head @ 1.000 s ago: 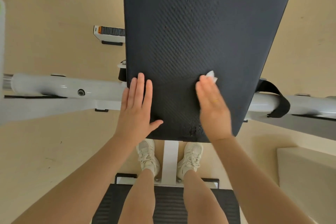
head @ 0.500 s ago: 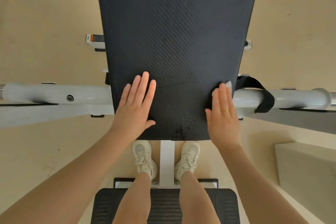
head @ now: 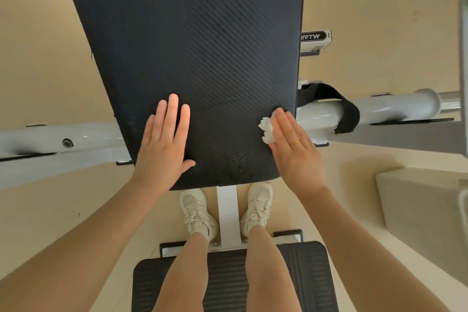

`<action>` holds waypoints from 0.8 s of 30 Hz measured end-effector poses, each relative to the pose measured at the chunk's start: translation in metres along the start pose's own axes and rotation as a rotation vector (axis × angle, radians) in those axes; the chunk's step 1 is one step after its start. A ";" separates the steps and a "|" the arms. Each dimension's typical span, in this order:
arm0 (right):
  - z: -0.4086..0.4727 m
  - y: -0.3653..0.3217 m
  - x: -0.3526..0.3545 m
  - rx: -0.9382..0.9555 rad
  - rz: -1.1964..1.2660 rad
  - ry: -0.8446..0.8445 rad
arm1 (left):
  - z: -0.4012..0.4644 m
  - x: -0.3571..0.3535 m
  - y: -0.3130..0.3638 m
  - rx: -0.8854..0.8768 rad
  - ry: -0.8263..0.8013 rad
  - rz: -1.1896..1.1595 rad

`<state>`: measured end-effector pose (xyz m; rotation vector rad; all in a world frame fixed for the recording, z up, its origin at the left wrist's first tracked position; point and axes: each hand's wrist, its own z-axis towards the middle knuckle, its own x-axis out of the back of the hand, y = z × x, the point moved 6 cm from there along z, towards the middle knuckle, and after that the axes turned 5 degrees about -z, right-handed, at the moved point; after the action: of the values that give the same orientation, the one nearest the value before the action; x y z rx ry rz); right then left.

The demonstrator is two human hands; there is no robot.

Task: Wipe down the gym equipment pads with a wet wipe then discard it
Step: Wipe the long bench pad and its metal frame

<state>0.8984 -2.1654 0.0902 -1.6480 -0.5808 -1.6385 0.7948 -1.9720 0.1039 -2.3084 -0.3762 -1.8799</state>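
While pressing crumpled white wet wipe [head: 266, 127] under flat right hand [head: 295, 149] fingers at black textured pad's [head: 192, 40] right edge, with left hand [head: 164, 142] flat, fingers straight, bracing: risks slipping off edge, since unpinched.

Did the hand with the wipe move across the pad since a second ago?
Yes. The right hand and wet wipe slid rightward from the pad's middle to its right edge, beside the black strap.
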 end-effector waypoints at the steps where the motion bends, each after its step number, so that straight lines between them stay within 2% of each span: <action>1: 0.001 -0.004 -0.001 0.025 0.006 0.017 | 0.000 0.000 0.000 0.004 -0.002 0.000; 4: 0.004 -0.029 -0.012 0.102 0.080 0.012 | 0.000 -0.001 0.000 0.010 -0.020 0.002; 9: 0.007 -0.038 -0.009 0.033 0.226 0.011 | 0.000 -0.001 -0.001 0.008 -0.016 -0.002; 15: 0.014 -0.024 0.003 0.047 0.126 0.014 | 0.001 -0.003 -0.005 -0.020 0.013 0.009; 17: 0.025 -0.020 0.018 0.032 0.211 0.114 | 0.000 -0.002 -0.003 -0.022 0.012 -0.001; 19: 0.026 -0.013 0.021 0.006 0.190 0.247 | -0.002 -0.001 -0.001 0.001 -0.004 -0.028; 22: 0.035 -0.010 0.011 -0.107 0.290 0.115 | -0.002 0.000 0.001 0.022 -0.027 -0.043; 24: 0.035 -0.014 -0.002 -0.103 0.320 0.057 | -0.001 -0.001 0.000 0.011 -0.017 -0.049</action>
<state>0.9104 -2.1302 0.0937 -1.6629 -0.1926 -1.4925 0.7935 -1.9720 0.1031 -2.3305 -0.4481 -1.8757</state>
